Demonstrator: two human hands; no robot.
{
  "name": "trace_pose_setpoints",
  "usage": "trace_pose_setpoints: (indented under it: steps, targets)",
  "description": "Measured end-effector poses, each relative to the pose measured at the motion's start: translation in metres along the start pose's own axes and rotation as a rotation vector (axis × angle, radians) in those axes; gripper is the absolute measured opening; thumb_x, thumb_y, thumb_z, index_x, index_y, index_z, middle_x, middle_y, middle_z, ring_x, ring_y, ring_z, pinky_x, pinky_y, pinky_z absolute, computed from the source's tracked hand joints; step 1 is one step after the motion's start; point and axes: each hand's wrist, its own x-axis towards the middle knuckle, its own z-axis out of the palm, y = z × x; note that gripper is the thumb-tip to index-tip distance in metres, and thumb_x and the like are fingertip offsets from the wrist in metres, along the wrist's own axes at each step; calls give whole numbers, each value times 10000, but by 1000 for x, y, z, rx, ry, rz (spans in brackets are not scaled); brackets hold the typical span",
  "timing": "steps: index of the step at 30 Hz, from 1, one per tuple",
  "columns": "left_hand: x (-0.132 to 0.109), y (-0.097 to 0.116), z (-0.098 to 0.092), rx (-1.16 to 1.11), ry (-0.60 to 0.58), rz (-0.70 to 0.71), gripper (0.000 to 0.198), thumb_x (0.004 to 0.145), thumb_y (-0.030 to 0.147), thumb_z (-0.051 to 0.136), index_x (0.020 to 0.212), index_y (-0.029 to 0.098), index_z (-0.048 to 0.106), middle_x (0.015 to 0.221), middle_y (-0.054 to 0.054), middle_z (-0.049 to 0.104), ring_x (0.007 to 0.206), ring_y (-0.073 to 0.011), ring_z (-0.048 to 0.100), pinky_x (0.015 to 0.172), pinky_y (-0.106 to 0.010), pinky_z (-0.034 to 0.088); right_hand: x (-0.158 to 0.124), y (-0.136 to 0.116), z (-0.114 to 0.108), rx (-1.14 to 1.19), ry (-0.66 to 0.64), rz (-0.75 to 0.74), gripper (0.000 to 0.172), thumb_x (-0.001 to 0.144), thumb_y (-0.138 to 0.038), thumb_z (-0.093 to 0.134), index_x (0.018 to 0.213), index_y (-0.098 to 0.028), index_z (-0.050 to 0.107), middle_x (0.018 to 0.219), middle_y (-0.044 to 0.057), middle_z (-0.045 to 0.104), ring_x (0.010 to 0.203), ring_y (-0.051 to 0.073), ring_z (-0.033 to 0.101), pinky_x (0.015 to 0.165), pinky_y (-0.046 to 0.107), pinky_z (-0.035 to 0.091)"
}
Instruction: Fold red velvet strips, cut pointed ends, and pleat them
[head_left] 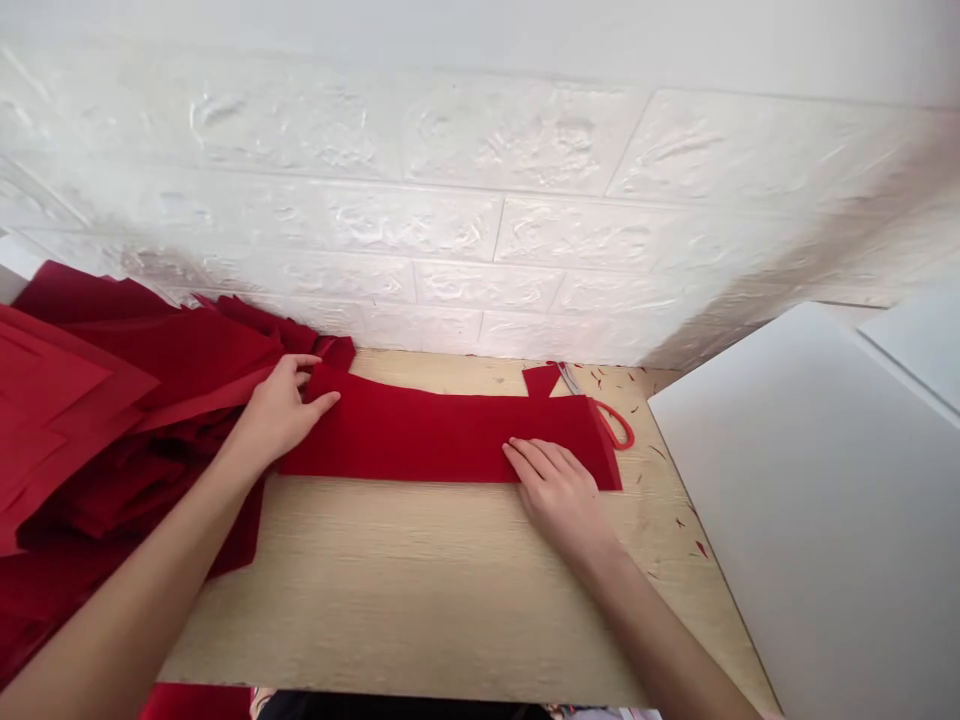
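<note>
Where both hands press, red felt strip (pixel 442 437), apparently flat.

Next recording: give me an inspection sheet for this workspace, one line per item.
Surface: light wooden tabletop, with small red scraps near its right edge.
Job's things: red felt strip lying flat along the back of the table.
Clutter: heap of red felt sheets on the left; red-handled scissors partly under the strip's right end.
Hands: left hand on the strip's left end, fingers curled at its edge; right hand flat on its right part.
Cables: nothing seen.
Surroundings: white brick-pattern wall behind; white board on the right.
</note>
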Motion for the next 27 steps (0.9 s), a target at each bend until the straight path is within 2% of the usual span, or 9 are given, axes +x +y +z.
trace_pose_setpoints:
  steps: [5, 9, 12, 14, 17, 19, 21, 24, 27]
  targets:
    - [-8, -4, 9, 163, 64, 119, 563, 882, 292, 594, 1395, 121, 435, 1213, -206, 679, 1060, -346, 685, 940, -498, 536, -3, -4, 7, 162, -94, 67, 383, 918, -70, 500, 1196, -175, 742, 1157, 94, 772, 1053, 249, 705, 910, 413, 588]
    - [-25, 12, 12, 478, 242, 351, 503, 956, 262, 449, 1422, 76, 445, 1314, -259, 612, 1127, -414, 627, 893, -531, 526, -1, -6, 8, 235, -113, 100, 359, 937, -120, 528, 1228, -186, 727, 1188, 103, 759, 1092, 252, 693, 943, 430, 582]
    - [-45, 25, 29, 610, 351, 560, 450, 976, 261, 432, 1360, 54, 542, 1344, -266, 594, 1198, -435, 561, 959, -563, 482, 3, -10, 8, 239, -119, 96, 318, 965, -177, 535, 1223, -162, 720, 1199, 111, 753, 1099, 263, 681, 946, 439, 571]
    - [-59, 31, 50, 598, 321, 648, 407, 977, 288, 463, 1300, 92, 614, 1361, -237, 603, 1185, -427, 559, 962, -580, 475, 4, -10, 5, 258, -137, 85, 328, 980, -299, 563, 1226, -138, 707, 1217, 122, 742, 1118, 279, 664, 953, 447, 557]
    - [-76, 32, 86, 492, 100, 820, 423, 987, 386, 483, 1290, 141, 647, 1406, -185, 602, 1233, -394, 548, 1018, -578, 471, -3, -5, -6, 269, -104, 106, 489, 963, -499, 557, 1250, -122, 679, 1232, 145, 723, 1143, 311, 635, 955, 473, 528]
    - [-84, 31, 106, 428, -25, 891, 513, 993, 467, 471, 1394, 168, 583, 1501, -171, 530, 1353, -390, 480, 1096, -598, 428, -13, 4, -13, 202, -13, 267, 465, 981, -493, 502, 1227, -140, 679, 1171, 147, 734, 1102, 313, 639, 928, 476, 514]
    - [-89, 32, 118, 395, -116, 932, 574, 1002, 509, 438, 1490, 209, 492, 1575, -158, 447, 1445, -386, 400, 1147, -623, 377, -23, 15, -17, 110, 54, 563, 421, 995, -467, 452, 1164, -162, 688, 1074, 143, 745, 1018, 314, 653, 862, 471, 512]
    - [-95, 36, 125, 389, -237, 970, 596, 1018, 535, 379, 1547, 262, 412, 1627, -146, 364, 1497, -395, 334, 1167, -649, 341, -33, 31, -19, 118, -17, 1009, 469, 955, -567, 458, 1091, -177, 682, 939, 129, 742, 870, 325, 673, 699, 447, 502]
    - [-98, 44, 128, 403, -316, 1009, 607, 1020, 567, 342, 1553, 284, 403, 1636, -140, 336, 1505, -423, 304, 1163, -669, 332, -34, 38, -16, 254, -98, 1194, 503, 881, -631, 527, 1075, -190, 673, 881, 102, 740, 715, 280, 668, 598, 393, 468]
